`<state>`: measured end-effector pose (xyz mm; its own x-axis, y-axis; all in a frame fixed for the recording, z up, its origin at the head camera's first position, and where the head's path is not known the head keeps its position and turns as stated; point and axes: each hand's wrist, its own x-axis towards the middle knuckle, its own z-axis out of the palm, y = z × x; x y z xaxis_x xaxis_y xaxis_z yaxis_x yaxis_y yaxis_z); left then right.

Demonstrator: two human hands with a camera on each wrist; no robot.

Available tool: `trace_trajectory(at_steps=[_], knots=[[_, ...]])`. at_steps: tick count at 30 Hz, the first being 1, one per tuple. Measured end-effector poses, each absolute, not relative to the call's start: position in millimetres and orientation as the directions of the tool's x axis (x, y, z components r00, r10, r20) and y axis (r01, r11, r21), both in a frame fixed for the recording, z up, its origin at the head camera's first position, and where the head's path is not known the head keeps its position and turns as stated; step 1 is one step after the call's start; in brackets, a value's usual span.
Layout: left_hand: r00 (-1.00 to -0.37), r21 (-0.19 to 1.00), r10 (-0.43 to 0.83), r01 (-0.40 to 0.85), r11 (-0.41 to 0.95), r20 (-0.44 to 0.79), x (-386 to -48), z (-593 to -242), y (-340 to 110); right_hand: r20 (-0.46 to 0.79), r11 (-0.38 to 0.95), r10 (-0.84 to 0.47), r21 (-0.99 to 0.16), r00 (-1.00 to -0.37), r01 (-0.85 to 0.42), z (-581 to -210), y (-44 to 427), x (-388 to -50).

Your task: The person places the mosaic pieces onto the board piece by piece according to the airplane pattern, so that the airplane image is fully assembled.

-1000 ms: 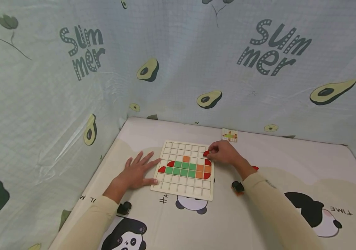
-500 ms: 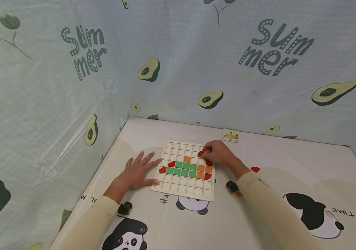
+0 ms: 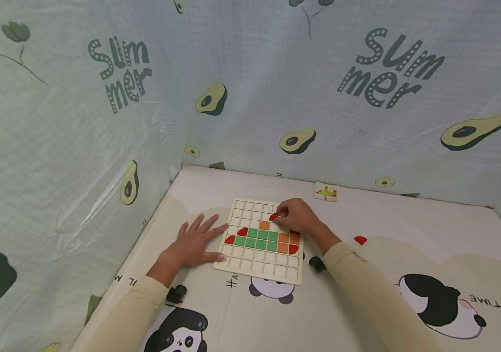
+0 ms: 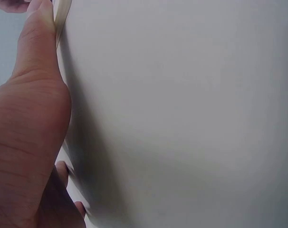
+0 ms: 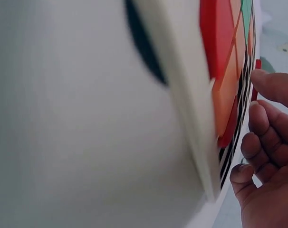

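A pale wooden grid board [image 3: 257,264] lies flat on the patterned cloth. Green square tiles [image 3: 261,239], orange square tiles [image 3: 283,242] and red quarter-round tiles [image 3: 230,240] sit in its cells. My left hand [image 3: 192,246] rests with fingers spread at the board's left edge; its thumb [image 4: 38,42] touches that edge in the left wrist view. Above the upper right cells, my right hand [image 3: 300,216] pinches another red quarter-round tile [image 3: 273,217] between thumb and fingers. In the right wrist view, that tile [image 5: 256,90] is partly covered by the fingers.
One loose red quarter-round tile [image 3: 360,240] lies on the cloth to the right of the board. A small pattern card [image 3: 326,192] lies behind the board. Grey-blue sheeting with avocado prints [image 3: 297,141] rises along the back and left.
My right hand has moved left over the board with the red tile, to just above and right of the lone orange tile. The left hand stays at the board's edge.
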<state>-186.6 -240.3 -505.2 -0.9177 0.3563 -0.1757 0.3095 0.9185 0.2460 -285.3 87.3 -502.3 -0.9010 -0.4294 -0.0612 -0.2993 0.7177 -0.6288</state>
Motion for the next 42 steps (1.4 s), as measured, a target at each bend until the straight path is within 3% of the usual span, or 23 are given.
trace_trajectory(at_steps=[7, 25, 31, 42], knots=[[-0.917, 0.242, 0.358, 0.311, 0.919, -0.179, -187.2, -505.8, -240.0, -0.064, 0.749, -0.437, -0.578, -0.897, -0.324, -501.3, 75.0, -286.3], [-0.918, 0.236, 0.344, 0.297, 0.925, -0.196, -186.4, -506.3, -238.0, -0.056, 0.737, -0.437, -0.594, -0.898, -0.322, -500.6, 70.7, -283.2], [-0.919, 0.236, 0.346, 0.299, 0.925, -0.190, -186.0, -503.2, -238.2, -0.056, 0.716, -0.444, -0.622, -0.895, -0.316, -492.9, 108.3, -270.8], [-0.918, 0.232, 0.341, 0.293, 0.927, -0.202, -184.3, -499.2, -237.1, -0.157, 0.718, -0.515, -0.616, -0.843, -0.325, -494.0, 217.9, -205.3]])
